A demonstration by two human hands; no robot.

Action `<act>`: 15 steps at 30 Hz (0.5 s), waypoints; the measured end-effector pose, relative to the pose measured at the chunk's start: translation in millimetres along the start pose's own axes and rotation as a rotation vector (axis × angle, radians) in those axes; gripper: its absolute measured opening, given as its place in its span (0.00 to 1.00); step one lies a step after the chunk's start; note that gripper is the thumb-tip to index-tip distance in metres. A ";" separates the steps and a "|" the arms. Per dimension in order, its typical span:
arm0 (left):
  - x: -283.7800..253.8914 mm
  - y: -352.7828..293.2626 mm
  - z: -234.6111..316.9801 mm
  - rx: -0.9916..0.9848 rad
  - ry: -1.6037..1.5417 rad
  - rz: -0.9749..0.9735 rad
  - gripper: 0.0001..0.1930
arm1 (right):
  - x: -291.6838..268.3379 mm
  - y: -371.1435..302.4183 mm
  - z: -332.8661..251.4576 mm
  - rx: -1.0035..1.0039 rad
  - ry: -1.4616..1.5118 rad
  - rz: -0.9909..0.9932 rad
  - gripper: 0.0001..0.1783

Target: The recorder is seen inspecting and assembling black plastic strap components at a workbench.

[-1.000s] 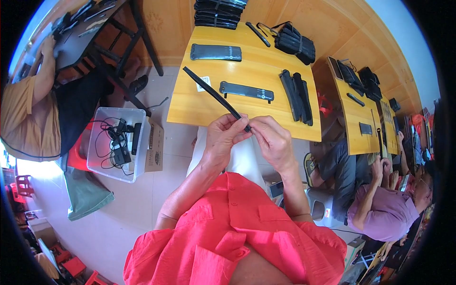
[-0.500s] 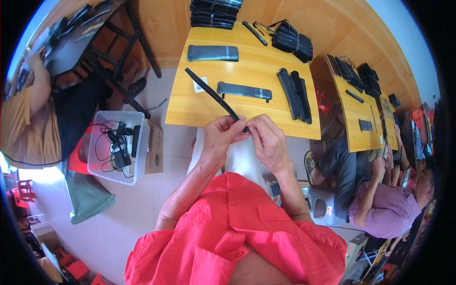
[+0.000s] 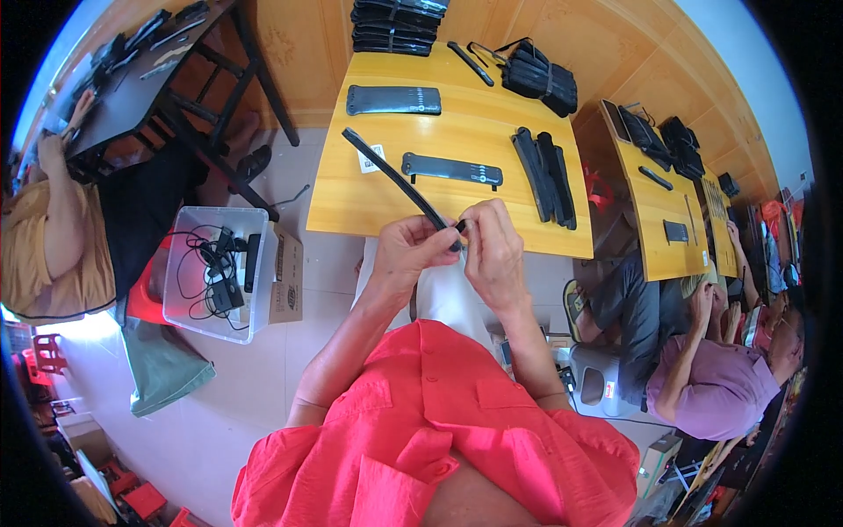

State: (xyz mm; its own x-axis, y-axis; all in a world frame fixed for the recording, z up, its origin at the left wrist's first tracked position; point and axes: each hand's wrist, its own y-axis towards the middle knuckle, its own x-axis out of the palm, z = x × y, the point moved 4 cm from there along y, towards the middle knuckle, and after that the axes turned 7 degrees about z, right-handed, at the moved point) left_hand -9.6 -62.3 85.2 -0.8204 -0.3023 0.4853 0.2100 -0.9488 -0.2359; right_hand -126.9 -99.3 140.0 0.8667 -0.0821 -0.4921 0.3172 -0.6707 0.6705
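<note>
- Yellow wood makes up the tabletop (image 3: pixel 369 198), and a grey floor lies below its near edge.
- One long black strip (image 3: pixel 395 180) has its near end pinched just off the near edge of the tabletop.
- From that pinch the strip runs up and to the left, over the tabletop toward its left edge.
- The left hand (image 3: pixel 408 250) has its grip closed around the strip.
- The right hand (image 3: pixel 492 250) pinches the strip's very tip, touching the left hand.
- Both hands are equally near the tip.
- A flat black plate (image 3: pixel 452 169) lies near the middle of the tabletop.
- A clear bin (image 3: pixel 215 268) with cables sits on the floor, left of the tabletop.
</note>
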 end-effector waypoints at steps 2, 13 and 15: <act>2.4 -5.8 -5.5 -0.021 -0.012 -0.017 0.10 | 3.9 -1.6 9.0 0.045 0.000 -0.011 0.04; -5.8 -9.9 -10.7 -0.134 -0.118 -0.040 0.09 | 2.1 -17.1 15.1 0.258 0.451 -0.267 0.17; -7.6 -9.9 -12.3 -0.107 -0.031 -0.073 0.09 | 2.3 -24.3 24.6 0.370 0.601 -0.251 0.17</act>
State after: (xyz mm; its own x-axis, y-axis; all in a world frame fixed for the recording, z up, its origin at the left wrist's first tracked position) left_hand -12.0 -49.4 73.5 -0.8141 -0.2370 0.5301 0.0910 -0.9537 -0.2866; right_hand -142.1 -101.3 108.9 0.8801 0.4519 -0.1459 0.4747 -0.8290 0.2957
